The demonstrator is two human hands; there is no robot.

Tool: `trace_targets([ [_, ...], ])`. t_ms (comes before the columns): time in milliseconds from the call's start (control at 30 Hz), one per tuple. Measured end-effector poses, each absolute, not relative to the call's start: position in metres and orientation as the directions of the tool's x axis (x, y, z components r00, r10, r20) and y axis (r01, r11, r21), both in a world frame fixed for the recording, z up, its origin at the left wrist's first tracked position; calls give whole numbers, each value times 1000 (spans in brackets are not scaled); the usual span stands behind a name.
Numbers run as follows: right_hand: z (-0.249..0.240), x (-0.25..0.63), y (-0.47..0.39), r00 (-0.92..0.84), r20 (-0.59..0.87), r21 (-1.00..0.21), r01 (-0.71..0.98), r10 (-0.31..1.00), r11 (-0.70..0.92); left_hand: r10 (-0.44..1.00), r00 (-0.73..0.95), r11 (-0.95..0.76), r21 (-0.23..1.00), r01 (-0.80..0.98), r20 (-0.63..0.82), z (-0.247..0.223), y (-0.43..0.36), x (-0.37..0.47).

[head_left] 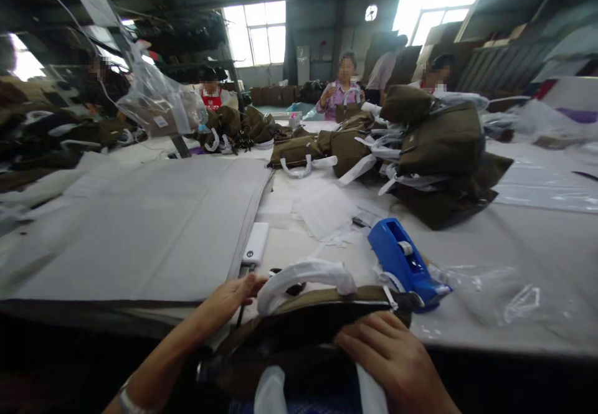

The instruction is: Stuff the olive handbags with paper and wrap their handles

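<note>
An olive-brown handbag [327, 302] stands unzipped at the table's near edge, its dark inside showing. White wrapping covers its far handle [303, 275] and its near handle [271, 389]. My right hand [392, 352] grips the near rim, fingers bent over it into the opening. To the left, my left hand [236, 296] has its fingers stretched toward the far handle's left end; whether they touch it is unclear. A black rounded object behind that handle is mostly hidden. Just right of the bag sits a blue tape dispenser [402, 258].
A stack of white sheets [140, 227] covers the table's left side, beside a white power bank [256, 243]. More olive bags [439, 146] are piled at the back right. Clear plastic [509, 296] lies at right. Several people work across the table.
</note>
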State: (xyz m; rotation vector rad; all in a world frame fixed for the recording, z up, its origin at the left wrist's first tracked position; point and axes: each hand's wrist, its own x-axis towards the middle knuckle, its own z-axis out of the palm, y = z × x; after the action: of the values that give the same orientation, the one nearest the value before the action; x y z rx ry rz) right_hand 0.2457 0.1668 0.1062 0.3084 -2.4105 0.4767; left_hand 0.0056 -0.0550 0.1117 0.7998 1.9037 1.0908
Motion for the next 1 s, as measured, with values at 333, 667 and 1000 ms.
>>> trace_targets([
  [333,112,223,173,-787,589,-315,-432,-183,845,889,-378,457,512,727,-257,150,-14,29],
  [667,121,210,202,-822,513,-294,-438,-246,850,815,-546,460,357,813,193,177,81,-57],
  [1000,156,171,271,-974,-197,-980,192,-113,55,866,-433,207,608,766,251,138,132,-92],
])
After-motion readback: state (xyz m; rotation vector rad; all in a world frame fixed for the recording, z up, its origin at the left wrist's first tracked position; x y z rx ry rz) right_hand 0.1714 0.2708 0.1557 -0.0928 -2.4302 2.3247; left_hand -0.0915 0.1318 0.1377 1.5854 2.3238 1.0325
